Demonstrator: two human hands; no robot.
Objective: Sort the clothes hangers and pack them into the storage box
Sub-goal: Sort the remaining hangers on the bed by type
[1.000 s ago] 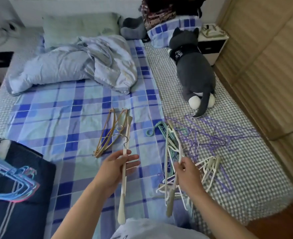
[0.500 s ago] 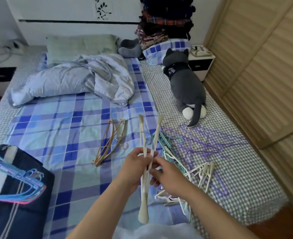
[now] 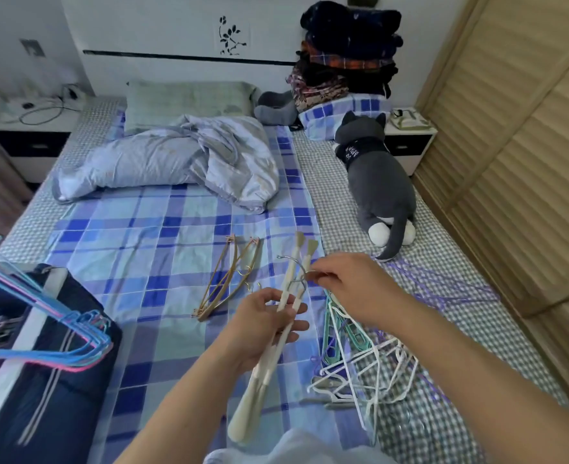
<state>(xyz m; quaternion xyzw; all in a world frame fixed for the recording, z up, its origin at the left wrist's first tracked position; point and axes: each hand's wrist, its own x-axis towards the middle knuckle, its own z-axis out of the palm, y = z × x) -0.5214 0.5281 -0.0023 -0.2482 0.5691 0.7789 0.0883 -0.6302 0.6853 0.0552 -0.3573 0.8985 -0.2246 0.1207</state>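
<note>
While the left hand (image 3: 259, 324) grips two cream hangers (image 3: 278, 333) above the bed's (image 3: 149, 249) near edge, the right hand (image 3: 350, 284) pinches their metal hooks (image 3: 294, 272); white hangers (image 3: 360, 370) pile beside, dark storage box (image 3: 52, 373) sits near-left.

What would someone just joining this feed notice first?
Front and centre, the left hand grips two cream hangers while the right hand pinches their metal hooks. Right of them a tangle of white hangers lies on the bed, and a grey plush cat sprawls further back.
</note>
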